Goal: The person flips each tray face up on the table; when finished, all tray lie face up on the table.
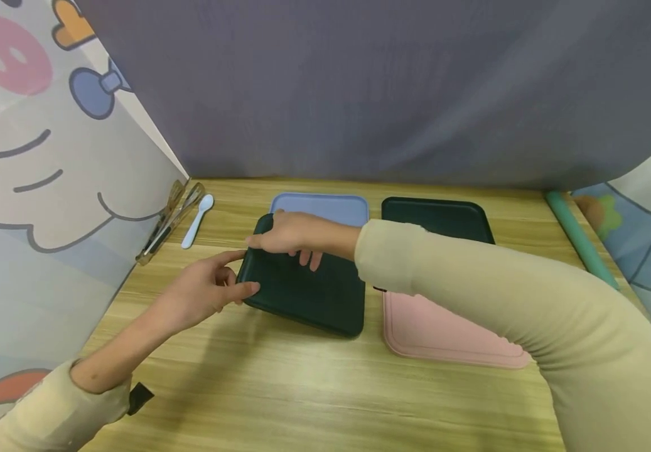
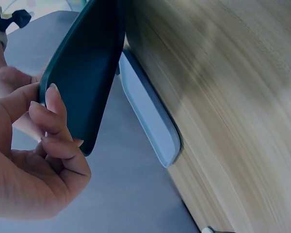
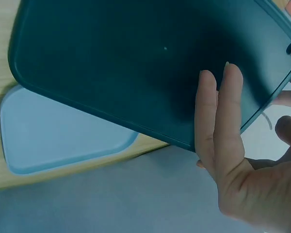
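A dark green tray (image 1: 314, 292) is raised and tilted over the table, its shadow falling below. My left hand (image 1: 203, 289) grips its left rim, with the thumb over the face and fingers curled at the edge. Over the tray's far left corner lies my right hand (image 1: 294, 235). In the right wrist view, two straight fingers (image 3: 228, 107) extend across the tray's face, while another digit stands apart outside the rim. Behind the raised tray, a light blue tray (image 1: 322, 202) lies on the table, partly covered by it.
A second dark green tray (image 1: 438, 216) and a pink tray (image 1: 444, 326) lie at right, partly behind my right sleeve. Tongs (image 1: 178, 216) and a light blue spoon (image 1: 197, 223) lie far left. A teal roll (image 1: 579, 238) runs along the right edge. A grey curtain (image 1: 359, 88) hangs behind.
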The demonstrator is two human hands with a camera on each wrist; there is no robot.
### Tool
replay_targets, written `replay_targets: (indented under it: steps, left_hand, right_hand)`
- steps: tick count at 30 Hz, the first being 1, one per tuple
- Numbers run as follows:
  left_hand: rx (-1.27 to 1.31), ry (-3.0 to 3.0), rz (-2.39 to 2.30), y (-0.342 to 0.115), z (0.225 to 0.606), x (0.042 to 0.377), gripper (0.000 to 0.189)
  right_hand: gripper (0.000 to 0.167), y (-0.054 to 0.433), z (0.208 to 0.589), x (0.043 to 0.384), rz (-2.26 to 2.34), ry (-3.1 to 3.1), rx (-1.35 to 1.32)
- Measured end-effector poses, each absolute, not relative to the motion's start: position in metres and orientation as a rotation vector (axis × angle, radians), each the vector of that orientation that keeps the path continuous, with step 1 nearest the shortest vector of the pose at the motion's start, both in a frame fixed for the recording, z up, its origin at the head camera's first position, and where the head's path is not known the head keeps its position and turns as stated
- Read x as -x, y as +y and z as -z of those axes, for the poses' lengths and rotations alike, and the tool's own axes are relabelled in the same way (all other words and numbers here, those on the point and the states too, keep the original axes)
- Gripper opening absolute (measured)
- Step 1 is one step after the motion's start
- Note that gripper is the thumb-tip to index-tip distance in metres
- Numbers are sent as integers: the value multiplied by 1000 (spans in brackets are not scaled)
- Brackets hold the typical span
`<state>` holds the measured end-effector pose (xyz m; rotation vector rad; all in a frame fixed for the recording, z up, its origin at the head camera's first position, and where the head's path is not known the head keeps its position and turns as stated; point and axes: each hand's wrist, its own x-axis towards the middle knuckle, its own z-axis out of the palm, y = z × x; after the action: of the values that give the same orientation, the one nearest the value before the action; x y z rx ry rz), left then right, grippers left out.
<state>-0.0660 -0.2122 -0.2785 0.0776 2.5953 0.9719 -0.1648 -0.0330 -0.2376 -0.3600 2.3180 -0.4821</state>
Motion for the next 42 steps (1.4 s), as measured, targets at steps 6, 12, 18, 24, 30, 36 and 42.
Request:
replay_targets:
  steps: [6, 12, 18, 24, 30, 36, 42]
  left_hand:
    - [-125, 2673, -917, -202, 273, 61, 79]
    - [-143, 2712, -924, -195, 267, 56, 73]
    - [-146, 2724, -954, -189, 261, 51, 71]
    - [-151, 2733, -961, -186, 258, 49, 65]
    - [-172, 2739, -993, -183, 256, 47, 68]
    - [-186, 2751, -1004, -179, 253, 46, 68]
    - [-192, 2750, -1047, -175, 250, 44, 71]
  right_hand:
    - [73, -39, 234, 165, 409, 2350, 350]
    - [68, -45, 227, 163, 349, 2393, 360]
    - [58, -48, 220, 158, 310, 2419, 391]
    - [52, -45, 218, 156, 334, 2434, 404]
    - [38, -41, 218, 156, 348, 2461, 440]
    - [43, -36, 216, 154, 384, 2493, 459]
    - [47, -28, 211, 151, 431, 2509, 477]
